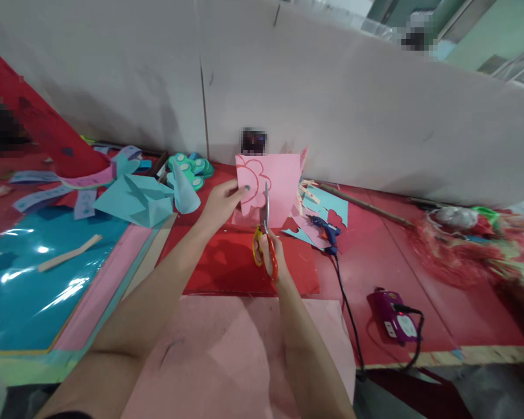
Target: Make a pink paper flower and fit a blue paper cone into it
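Near the middle, a pink paper sheet stands upright, with part of a scalloped flower outline drawn in red on its left half. My left hand pinches the sheet at its left edge, the thumb in front of it. Below the sheet, my right hand is closed round the red and yellow handles of the scissors. The scissor blades point up and overlap the sheet just right of the drawn outline. Whether they have cut into the paper cannot be made out.
A blue glue gun lies right of my hands, its cord running to a purple power adapter. Cut blue paper, a stick and red netting lie beyond. Folded blue paper and a red cone are left.
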`<state>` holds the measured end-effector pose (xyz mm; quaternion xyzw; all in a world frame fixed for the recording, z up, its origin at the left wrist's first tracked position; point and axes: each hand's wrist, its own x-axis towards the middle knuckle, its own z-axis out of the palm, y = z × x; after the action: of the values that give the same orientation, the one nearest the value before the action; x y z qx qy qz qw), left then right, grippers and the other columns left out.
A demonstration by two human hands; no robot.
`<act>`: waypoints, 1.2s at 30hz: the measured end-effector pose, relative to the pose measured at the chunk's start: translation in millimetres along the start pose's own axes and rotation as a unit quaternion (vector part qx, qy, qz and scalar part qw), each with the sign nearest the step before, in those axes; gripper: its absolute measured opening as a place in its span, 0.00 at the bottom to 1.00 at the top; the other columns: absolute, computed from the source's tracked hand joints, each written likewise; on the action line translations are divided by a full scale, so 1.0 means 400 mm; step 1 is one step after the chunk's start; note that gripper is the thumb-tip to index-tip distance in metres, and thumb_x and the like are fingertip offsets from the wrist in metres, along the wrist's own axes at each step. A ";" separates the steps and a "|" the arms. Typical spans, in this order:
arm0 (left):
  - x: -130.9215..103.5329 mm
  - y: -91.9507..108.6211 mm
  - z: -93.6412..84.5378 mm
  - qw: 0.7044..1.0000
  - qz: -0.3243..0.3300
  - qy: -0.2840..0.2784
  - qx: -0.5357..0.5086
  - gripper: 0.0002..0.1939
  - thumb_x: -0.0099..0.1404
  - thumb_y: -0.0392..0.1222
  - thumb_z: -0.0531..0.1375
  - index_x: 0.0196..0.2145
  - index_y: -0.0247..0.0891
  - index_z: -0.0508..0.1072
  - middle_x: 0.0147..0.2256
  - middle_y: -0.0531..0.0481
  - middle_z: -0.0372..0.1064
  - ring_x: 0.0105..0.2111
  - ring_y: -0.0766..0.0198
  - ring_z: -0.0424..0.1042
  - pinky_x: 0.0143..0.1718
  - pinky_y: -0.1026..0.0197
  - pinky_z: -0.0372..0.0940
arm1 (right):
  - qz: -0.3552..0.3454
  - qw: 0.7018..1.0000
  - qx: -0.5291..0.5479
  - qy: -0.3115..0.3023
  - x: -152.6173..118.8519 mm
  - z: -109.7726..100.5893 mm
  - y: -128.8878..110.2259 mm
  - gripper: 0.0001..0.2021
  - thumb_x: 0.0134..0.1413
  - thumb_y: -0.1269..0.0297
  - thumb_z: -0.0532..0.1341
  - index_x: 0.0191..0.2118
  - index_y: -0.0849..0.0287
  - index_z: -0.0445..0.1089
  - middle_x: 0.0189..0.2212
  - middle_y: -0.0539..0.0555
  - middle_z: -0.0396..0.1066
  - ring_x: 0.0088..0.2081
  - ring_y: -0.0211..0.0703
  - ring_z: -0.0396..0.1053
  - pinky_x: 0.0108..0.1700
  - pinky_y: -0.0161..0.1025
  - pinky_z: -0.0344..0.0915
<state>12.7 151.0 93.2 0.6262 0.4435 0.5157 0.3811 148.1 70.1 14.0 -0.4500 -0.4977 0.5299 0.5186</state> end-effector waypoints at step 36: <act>-0.035 0.005 0.037 0.974 -0.139 -0.178 -0.031 0.21 0.61 0.49 0.53 0.15 0.36 0.65 0.14 0.52 0.64 0.20 0.66 0.65 0.30 0.63 0.62 | -0.037 0.998 0.040 0.011 0.013 -0.007 0.010 0.21 0.55 0.42 0.52 0.26 0.56 0.58 0.14 0.43 0.53 0.14 0.30 0.52 0.16 0.31 0.51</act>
<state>26.4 136.7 88.3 0.6279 0.4350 0.3515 0.5412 150.2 75.6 9.8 -0.4162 -0.4865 0.5248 0.5609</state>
